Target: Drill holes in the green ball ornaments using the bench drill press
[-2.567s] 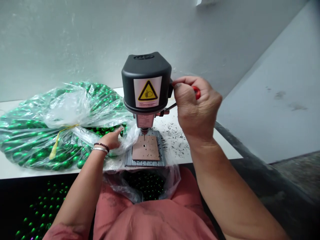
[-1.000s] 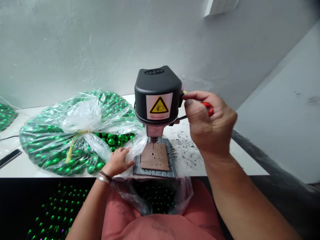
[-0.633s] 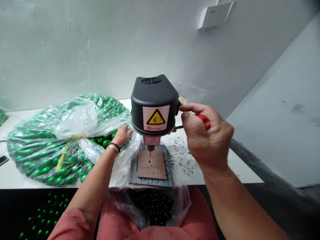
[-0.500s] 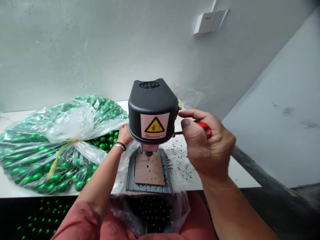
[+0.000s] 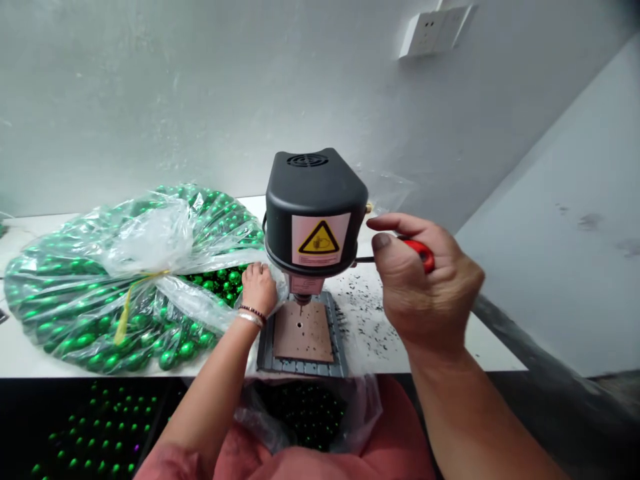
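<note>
A small black drill press (image 5: 316,207) with a yellow warning sticker stands at the middle. Its thin bit hangs over a brown board (image 5: 305,340) with one hole, which lies on a grey slotted base (image 5: 265,365). My right hand (image 5: 425,280) is closed around the red-tipped feed handle (image 5: 423,253) at the drill's right side. My left hand (image 5: 259,291), fingers bent together and tips hidden, is beside the torn opening of a clear plastic bag (image 5: 145,233). Loose shiny green beads (image 5: 220,283) show in that opening. Whether my left fingers hold a bead cannot be seen.
Dark shavings (image 5: 367,313) litter the white table (image 5: 470,353) right of the base. An open plastic bag (image 5: 367,407) with dark green beads hangs at my lap, below the table edge. More green beads (image 5: 100,427) lie lower left. A socket (image 5: 435,30) is on the wall.
My left hand has come out from behind the drill head and now shows beside the bag opening. The right hand keeps its grip on the handle. The view has shifted slightly.
</note>
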Demonstrator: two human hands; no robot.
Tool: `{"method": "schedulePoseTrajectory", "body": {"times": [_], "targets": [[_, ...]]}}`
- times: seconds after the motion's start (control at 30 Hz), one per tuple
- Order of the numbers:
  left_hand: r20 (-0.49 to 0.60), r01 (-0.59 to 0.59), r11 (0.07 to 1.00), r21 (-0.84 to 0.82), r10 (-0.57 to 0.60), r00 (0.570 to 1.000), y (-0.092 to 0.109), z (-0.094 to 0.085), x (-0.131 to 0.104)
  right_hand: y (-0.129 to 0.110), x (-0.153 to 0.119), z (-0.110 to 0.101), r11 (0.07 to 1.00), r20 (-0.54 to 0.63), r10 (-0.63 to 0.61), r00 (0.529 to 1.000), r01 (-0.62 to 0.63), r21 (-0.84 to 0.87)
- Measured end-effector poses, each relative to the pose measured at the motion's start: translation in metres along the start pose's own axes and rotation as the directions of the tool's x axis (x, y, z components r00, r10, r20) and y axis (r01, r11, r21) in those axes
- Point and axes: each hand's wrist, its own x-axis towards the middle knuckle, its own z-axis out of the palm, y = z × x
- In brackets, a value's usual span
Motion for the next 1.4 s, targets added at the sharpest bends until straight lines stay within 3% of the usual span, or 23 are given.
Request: {"method": "schedulePoseTrajectory", "body": {"times": [0.1,0.17,0.23,0.33,0.43,0.57,0.7,0.87,0.97,1.03,1.07,1.13,1.2,1.23,1.3,1.4], "targets": [[-0.143,0.076,0.997,0.034,-0.070,0.987,-0.023,-0.013,-0.018,0.002,-0.001,0.001,0.999,0.009,0.023,1.000,-0.024,0.046],[-0.159,0.178,0.982,0.056,-0.168,0.973,-0.045,-0.022,-0.019,0.002,-0.002,0.002,0.995,0.025,0.045,0.999,-0.047,0.084],[-0.089,0.240,0.967,0.083,-0.233,0.968,-0.066,-0.028,-0.012,0.002,-0.002,0.002,0.993,0.037,0.058,0.998,-0.062,0.105],[0.037,0.192,0.977,0.092,-0.196,0.980,-0.083,-0.027,-0.001,0.002,-0.003,0.002,0.992,0.037,0.053,0.998,-0.057,0.113],[0.130,0.131,0.986,0.103,-0.144,0.981,-0.086,-0.018,-0.001,0.002,-0.003,0.002,0.990,0.040,0.057,0.998,-0.062,0.130],[0.106,0.020,0.996,0.088,-0.029,0.994,-0.087,-0.006,-0.007,0.002,-0.002,0.002,0.988,0.029,0.057,0.998,-0.060,0.141],[0.069,-0.141,0.971,-0.191,0.157,0.985,-0.093,0.009,0.000,0.002,-0.002,0.001,0.990,0.040,0.020,0.999,-0.026,0.137],[-0.080,-0.121,0.930,-0.346,0.100,0.992,-0.094,0.025,0.014,0.004,-0.002,0.000,0.987,0.063,-0.011,0.998,0.001,0.158],[-0.164,-0.071,0.916,-0.395,0.005,0.986,-0.090,0.017,0.013,0.005,-0.002,0.000,0.987,0.058,-0.030,0.998,0.021,0.159],[-0.201,-0.017,0.817,-0.577,-0.122,0.972,-0.084,-0.001,0.004,0.005,-0.002,0.001,0.989,0.033,-0.058,0.998,0.053,0.139],[-0.185,0.003,0.697,-0.717,-0.195,0.963,-0.079,-0.013,-0.004,0.005,-0.002,0.001,0.989,0.025,-0.070,0.997,0.066,0.133],[-0.081,0.006,0.317,-0.948,-0.260,0.962,-0.069,-0.037,-0.024,0.004,-0.002,0.000,0.988,0.018,-0.084,0.996,0.081,0.133],[0.075,0.071,-0.029,-0.997,-0.181,0.981,-0.057,-0.057,-0.049,0.004,-0.002,0.000,0.987,0.017,-0.091,0.996,0.088,0.135],[0.138,0.122,-0.134,-0.984,-0.120,0.983,-0.051,-0.064,-0.061,0.005,-0.003,0.000,0.987,0.015,-0.094,0.995,0.091,0.135],[0.245,0.227,-0.248,-0.942,-0.043,0.969,-0.039,-0.067,-0.084,0.005,-0.003,0.000,0.986,0.008,-0.102,0.995,0.100,0.136],[0.376,0.353,-0.348,-0.868,0.003,0.927,-0.020,-0.056,-0.107,0.005,-0.003,0.000,0.984,-0.002,-0.112,0.994,0.111,0.141]]}}
